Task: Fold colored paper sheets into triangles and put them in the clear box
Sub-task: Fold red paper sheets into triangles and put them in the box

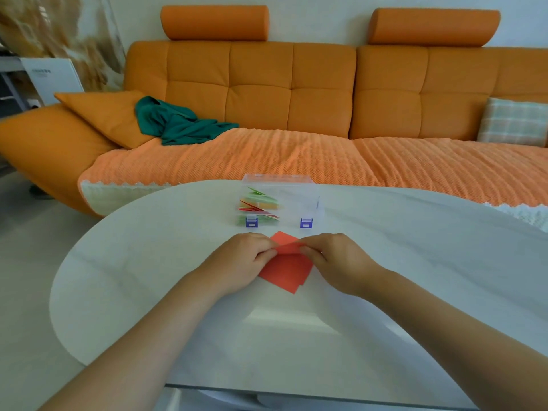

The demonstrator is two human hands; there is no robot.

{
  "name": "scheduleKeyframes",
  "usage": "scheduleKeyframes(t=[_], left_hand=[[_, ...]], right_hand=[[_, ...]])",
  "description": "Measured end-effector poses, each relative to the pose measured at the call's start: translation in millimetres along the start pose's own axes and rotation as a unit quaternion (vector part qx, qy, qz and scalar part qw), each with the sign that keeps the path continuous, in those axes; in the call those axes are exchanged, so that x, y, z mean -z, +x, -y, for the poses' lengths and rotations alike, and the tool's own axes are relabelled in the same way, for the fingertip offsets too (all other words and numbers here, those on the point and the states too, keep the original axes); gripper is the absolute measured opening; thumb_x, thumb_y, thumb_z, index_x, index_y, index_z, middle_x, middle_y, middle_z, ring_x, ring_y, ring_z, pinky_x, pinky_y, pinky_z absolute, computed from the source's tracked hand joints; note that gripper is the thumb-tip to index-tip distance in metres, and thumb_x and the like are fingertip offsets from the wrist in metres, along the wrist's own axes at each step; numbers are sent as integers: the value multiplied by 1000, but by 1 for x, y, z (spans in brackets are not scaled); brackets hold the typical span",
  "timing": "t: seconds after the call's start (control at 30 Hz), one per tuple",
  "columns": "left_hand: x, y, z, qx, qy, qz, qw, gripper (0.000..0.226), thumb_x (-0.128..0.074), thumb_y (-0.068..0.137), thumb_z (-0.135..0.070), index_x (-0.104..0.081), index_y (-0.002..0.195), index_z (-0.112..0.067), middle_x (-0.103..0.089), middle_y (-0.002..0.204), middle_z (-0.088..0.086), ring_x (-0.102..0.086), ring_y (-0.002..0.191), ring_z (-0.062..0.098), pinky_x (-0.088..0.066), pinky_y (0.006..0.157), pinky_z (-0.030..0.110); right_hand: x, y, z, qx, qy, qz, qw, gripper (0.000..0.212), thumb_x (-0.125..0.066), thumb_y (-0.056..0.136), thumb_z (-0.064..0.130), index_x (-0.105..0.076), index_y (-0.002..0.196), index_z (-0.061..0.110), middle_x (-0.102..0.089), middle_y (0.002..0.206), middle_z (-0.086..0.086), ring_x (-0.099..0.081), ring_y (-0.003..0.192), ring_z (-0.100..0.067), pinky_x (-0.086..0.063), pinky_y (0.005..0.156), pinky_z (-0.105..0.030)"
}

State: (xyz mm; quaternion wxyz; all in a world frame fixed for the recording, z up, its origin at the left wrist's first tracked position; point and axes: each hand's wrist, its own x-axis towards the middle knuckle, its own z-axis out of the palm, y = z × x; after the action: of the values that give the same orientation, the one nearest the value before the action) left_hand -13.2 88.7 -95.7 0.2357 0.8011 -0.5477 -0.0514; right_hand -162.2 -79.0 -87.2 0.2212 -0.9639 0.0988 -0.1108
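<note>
Midway: folded coloured paper triangles (258,206) in clear plastic box (301,200); left hand (238,259), right hand (336,262) pinch red paper sheet (287,269) mid-fold.

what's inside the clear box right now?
Green, orange and red folded papers stacked in the left part of the clear box. Count unclear: they overlap and a blue latch covers the lowest.
</note>
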Motion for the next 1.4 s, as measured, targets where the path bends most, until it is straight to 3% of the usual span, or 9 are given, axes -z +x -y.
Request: scheduleKeyframes(t=[0.3,0.4,0.57,0.67,0.8,0.9,1.1,1.27,1.4], left_hand=[[4,-4,-18,23,-64,-82,994,15,-70,91,-29,-77,103,-35,-70,93,-22,-64,92,4,-53,85,35],[2,-6,-23,42,-98,-89,990,14,-70,90,-30,-76,97,-40,-73,93,-22,-65,89,1,-54,85,32],[-8,-11,-38,25,-117,-65,991,13,-73,84,-18,-77,87,-30,-72,87,-20,-67,84,-1,-55,81,32],[-15,-12,-49,5,-121,-82,989,15,-74,83,-15,-76,85,-30,-72,85,-22,-66,80,-3,-56,78,28],[-24,-10,-61,-28,-146,-126,981,17,-73,80,-9,-77,86,-26,-73,87,-21,-68,84,-1,-56,81,26],[-30,-8,-68,-62,-137,-137,979,17,-68,78,-16,-76,87,-28,-73,91,-22,-68,90,-3,-55,84,24],[-40,4,-78,-151,-52,-112,981,5,-76,81,-33,-76,83,-28,-70,100,-19,-58,98,0,-46,85,19],[-45,12,-88,-17,-103,-76,992,11,-76,83,-40,-69,75,-41,-50,135,-24,-38,127,-1,-23,102,11],[-45,18,-94,74,-232,-54,968,11,-73,89,-28,-72,79,-33,-67,113,-20,-60,109,-1,-40,92,17]], right_hand=[[-3,-2,3,43,-44,-166,984,11,-70,91,30,-80,96,32,-76,83,11,-65,73,-12,-41,71,-25],[7,-14,9,42,24,-137,989,10,-71,87,40,-79,90,34,-75,89,17,-66,85,-4,-47,81,-23],[28,-25,-5,-185,106,-69,975,49,-45,93,56,-71,91,14,-73,87,-1,-65,84,-19,-55,82,-38],[45,-30,-20,-287,53,-48,955,42,-47,95,42,-70,83,10,-74,74,-1,-67,73,-22,-57,73,-35],[55,-37,-22,-341,184,48,921,30,-50,96,29,-68,99,4,-76,73,-5,-63,53,-22,-43,47,-22],[54,-41,-24,-330,265,15,906,16,-64,93,20,-68,107,15,-74,82,-13,-66,53,-24,-49,45,-24],[56,-44,-37,-282,272,-38,919,32,-69,86,4,-70,114,20,-74,83,-2,-63,62,-11,-49,52,-17],[54,-49,-38,-215,214,-17,953,23,-64,83,5,-77,87,24,-75,84,2,-64,65,-7,-56,61,-27],[51,-53,-39,-192,214,-22,958,23,-61,87,10,-76,84,27,-75,80,10,-66,69,-6,-58,68,-30]])
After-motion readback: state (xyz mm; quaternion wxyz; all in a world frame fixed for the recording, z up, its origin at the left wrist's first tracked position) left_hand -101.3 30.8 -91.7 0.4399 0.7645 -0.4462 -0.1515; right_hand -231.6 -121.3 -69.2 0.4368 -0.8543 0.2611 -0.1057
